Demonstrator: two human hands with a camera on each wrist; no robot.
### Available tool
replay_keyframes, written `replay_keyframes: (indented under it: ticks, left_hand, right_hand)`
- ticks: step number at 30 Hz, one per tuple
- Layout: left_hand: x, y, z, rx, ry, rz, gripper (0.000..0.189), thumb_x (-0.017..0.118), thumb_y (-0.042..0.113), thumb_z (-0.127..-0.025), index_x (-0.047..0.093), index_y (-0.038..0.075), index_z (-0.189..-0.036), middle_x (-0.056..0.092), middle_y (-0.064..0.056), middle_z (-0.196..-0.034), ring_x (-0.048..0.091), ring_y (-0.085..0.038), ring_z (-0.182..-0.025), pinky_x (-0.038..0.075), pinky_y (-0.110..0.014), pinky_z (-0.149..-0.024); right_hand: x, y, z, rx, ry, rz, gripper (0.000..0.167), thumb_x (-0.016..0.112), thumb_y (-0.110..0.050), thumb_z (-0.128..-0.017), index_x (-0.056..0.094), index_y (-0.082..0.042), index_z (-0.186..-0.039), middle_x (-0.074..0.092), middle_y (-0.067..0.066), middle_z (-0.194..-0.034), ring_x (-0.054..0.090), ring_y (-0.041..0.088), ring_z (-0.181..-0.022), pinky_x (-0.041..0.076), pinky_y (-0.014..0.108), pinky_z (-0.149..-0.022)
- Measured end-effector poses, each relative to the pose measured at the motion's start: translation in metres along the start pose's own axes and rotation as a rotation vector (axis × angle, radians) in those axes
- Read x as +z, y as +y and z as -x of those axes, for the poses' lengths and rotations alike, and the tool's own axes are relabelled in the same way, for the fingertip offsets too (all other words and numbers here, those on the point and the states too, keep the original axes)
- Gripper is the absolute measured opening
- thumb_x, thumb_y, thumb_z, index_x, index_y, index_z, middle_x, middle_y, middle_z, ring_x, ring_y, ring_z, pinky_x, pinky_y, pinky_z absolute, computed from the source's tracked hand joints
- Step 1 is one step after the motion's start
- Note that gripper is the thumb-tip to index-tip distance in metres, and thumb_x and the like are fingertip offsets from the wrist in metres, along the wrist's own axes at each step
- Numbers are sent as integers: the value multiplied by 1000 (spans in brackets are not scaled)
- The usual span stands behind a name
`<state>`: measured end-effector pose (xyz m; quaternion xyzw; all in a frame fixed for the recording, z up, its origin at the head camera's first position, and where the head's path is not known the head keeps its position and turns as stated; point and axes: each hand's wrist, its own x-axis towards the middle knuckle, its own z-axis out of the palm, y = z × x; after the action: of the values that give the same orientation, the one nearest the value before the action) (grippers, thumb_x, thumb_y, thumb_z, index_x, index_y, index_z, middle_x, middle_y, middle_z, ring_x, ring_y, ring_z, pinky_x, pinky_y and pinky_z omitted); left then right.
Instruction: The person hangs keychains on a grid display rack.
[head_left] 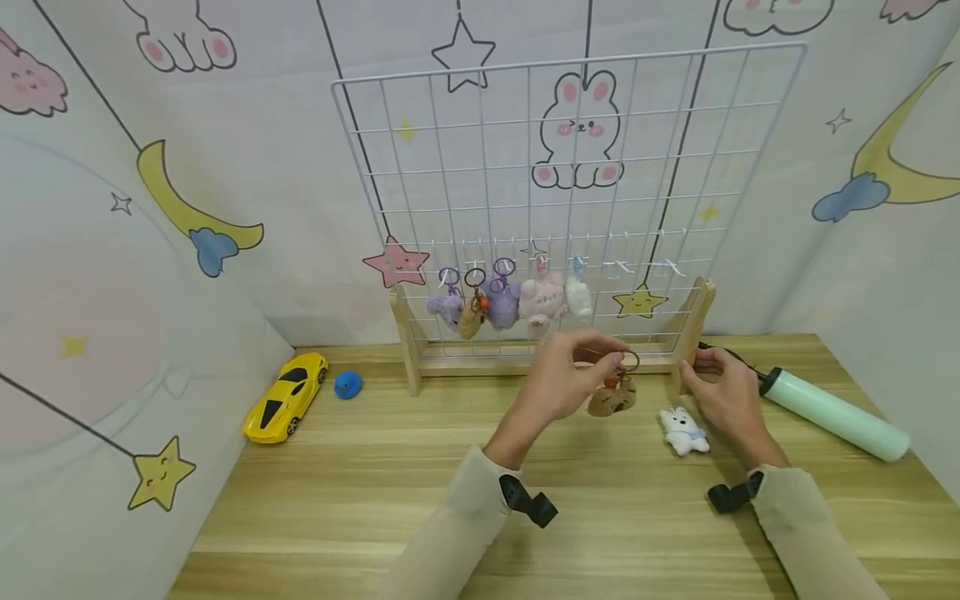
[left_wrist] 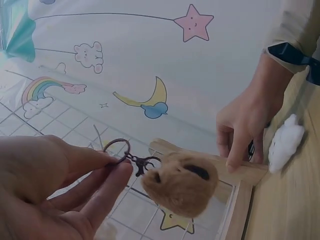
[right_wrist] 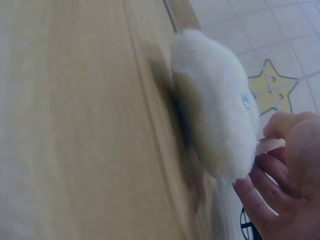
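My left hand [head_left: 564, 377] pinches the metal ring of a brown plush keychain [head_left: 609, 402] between thumb and fingers. The plush dangles from its dark clasp [left_wrist: 141, 165] in front of the white wire grid rack [head_left: 528, 167]. At the rack's right end, my right hand [head_left: 726, 398] grips the wooden foot [left_wrist: 252, 172], thumb on the near side. A small white plush bear [head_left: 684, 433] with a blue scarf lies on the table just left of that hand; it looms large in the right wrist view.
Several plush keychains [head_left: 504, 304] hang in a row on hooks, with bare hooks [head_left: 671, 265] to their right. A yellow toy car [head_left: 287, 398] and a small blue toy [head_left: 347, 384] sit at the left. A mint-green cylinder with a black end [head_left: 840, 414] lies at the right.
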<state>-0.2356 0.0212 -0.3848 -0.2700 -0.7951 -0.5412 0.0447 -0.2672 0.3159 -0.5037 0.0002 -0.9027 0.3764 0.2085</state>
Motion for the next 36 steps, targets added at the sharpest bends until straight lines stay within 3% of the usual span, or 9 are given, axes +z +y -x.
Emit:
replay_keyframes:
  ticks: [3, 5, 11, 14, 19, 21, 27, 36]
  left_hand:
    - [5, -2, -4, 6, 54, 134, 16, 75, 15, -104, 82, 11, -118, 84, -6, -113, 79, -7, -97, 62, -20, -90]
    - [9, -3, -7, -2, 83, 231, 17, 77, 14, -103, 82, 9, -119, 83, -9, -112, 79, -7, -95, 64, -23, -90]
    - [24, 0, -17, -23, 196, 512, 18, 78, 6, -100, 80, 0, -117, 82, -22, -108, 83, -25, -88, 68, -32, -82]
    - [29, 3, -21, -13, 275, 599, 18, 78, 4, -99, 79, -4, -116, 81, -26, -106, 83, -26, -86, 68, -34, -80]
    - [37, 7, -27, 27, 412, 642, 16, 79, 4, -98, 80, -3, -113, 81, -25, -105, 81, -12, -83, 68, -31, -80]
    - [40, 8, -30, 46, 472, 642, 15, 80, 5, -98, 81, -1, -112, 81, -24, -105, 81, -12, -83, 68, -30, -79]
    - [47, 14, -40, 108, 589, 678, 15, 79, 6, -100, 80, -1, -113, 81, -25, -106, 83, -30, -92, 68, -32, -80]
    - [52, 20, -52, 138, 640, 714, 15, 78, 5, -100, 79, -3, -113, 78, -30, -108, 79, -14, -93, 67, -31, -84]
  right_hand:
    - [1, 0, 0, 2, -3, -5, 42, 70, -35, -106, 71, 4, -121, 78, 28, -116, 74, 45, -108, 54, 54, -92]
    - [1, 1, 0, 4, -1, -5, 42, 70, -35, -106, 70, 5, -121, 78, 28, -116, 74, 45, -109, 53, 55, -93]
    - [1, 3, 0, 8, 11, -3, 41, 71, -34, -106, 71, 5, -121, 79, 27, -115, 76, 44, -107, 50, 33, -91]
    - [2, 3, 1, 9, 11, 1, 41, 71, -34, -106, 71, 5, -121, 79, 26, -114, 76, 44, -107, 49, 32, -90]
    - [2, 3, 1, 7, 6, 2, 42, 71, -34, -106, 70, 5, -121, 79, 27, -115, 75, 45, -107, 53, 50, -94]
    - [2, 2, 0, 3, 7, 0, 42, 71, -34, -106, 70, 5, -121, 79, 27, -115, 75, 45, -107, 53, 53, -95]
    - [1, 2, -1, -4, 17, 2, 39, 71, -32, -106, 71, 5, -121, 79, 26, -114, 76, 44, -106, 52, 45, -93]
    - [1, 3, -1, -1, 21, 0, 39, 72, -32, -105, 71, 4, -120, 80, 25, -114, 76, 43, -106, 50, 33, -90]
